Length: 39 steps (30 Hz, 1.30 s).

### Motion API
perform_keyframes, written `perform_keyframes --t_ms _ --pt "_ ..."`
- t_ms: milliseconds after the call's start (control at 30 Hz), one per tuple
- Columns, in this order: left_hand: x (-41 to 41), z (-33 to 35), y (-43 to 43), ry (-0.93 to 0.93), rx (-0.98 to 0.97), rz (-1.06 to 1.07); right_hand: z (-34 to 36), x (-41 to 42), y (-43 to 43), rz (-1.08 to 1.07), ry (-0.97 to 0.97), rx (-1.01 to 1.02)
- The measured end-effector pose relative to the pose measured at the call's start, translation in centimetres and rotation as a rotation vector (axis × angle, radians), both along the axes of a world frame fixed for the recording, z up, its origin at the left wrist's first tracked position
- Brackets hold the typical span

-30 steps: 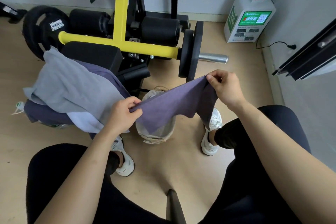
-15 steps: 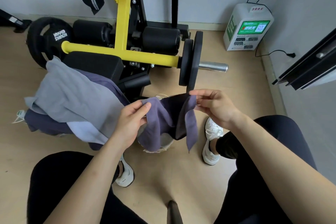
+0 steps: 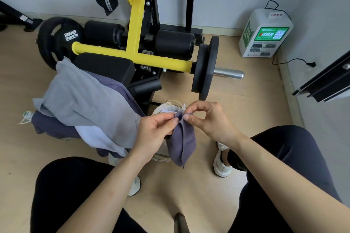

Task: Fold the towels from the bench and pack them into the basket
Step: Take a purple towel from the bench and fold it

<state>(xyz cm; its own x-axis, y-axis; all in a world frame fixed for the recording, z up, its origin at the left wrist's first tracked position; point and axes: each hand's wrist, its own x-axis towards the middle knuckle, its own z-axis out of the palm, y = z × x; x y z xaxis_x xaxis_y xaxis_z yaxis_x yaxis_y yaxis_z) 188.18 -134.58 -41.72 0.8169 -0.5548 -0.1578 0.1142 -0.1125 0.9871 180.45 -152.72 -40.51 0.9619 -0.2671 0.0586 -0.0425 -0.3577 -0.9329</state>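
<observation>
Left hand and right hand pinch purple towel top corners together so it hangs halved above basket.

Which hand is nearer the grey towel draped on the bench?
Left. The left hand is right beside the grey towel, at its edge; the right hand is farther off, across the purple towel both pinch.

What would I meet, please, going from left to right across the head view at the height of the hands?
First the towel pile → left hand → purple towel, pinched by both hands → right hand → black rail at the edge.
</observation>
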Motion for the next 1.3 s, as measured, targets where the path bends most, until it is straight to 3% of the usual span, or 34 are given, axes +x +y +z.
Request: perform_keyframes --t_ms 333,500,667,867,1167,1300 --pt "-0.3 0.4 0.1 -0.092 -0.029 -0.009 -0.2 0.5 1.3 -0.085 0.055 0.016" --pt "0.6 0.0 0.1 -0.195 0.003 0.056 -0.5 0.5 0.8 0.051 0.082 -0.040" --pt "2.0 0.2 1.6 -0.207 -0.007 0.117 -1.6 -0.4 -1.3 0.198 0.314 -0.362" --pt "5.0 0.2 4.4 -0.238 0.030 0.305 -3.4 -1.4 -4.0 0.126 0.456 -0.603" --pt "6.3 -1.1 6.2 -0.272 0.133 0.506 -3.9 -2.5 -5.0 -0.104 0.080 -0.505" --pt "7.1 -1.4 6.2 -0.194 0.075 0.542 -2.9 -2.3 -5.7 -0.142 0.122 -0.463"
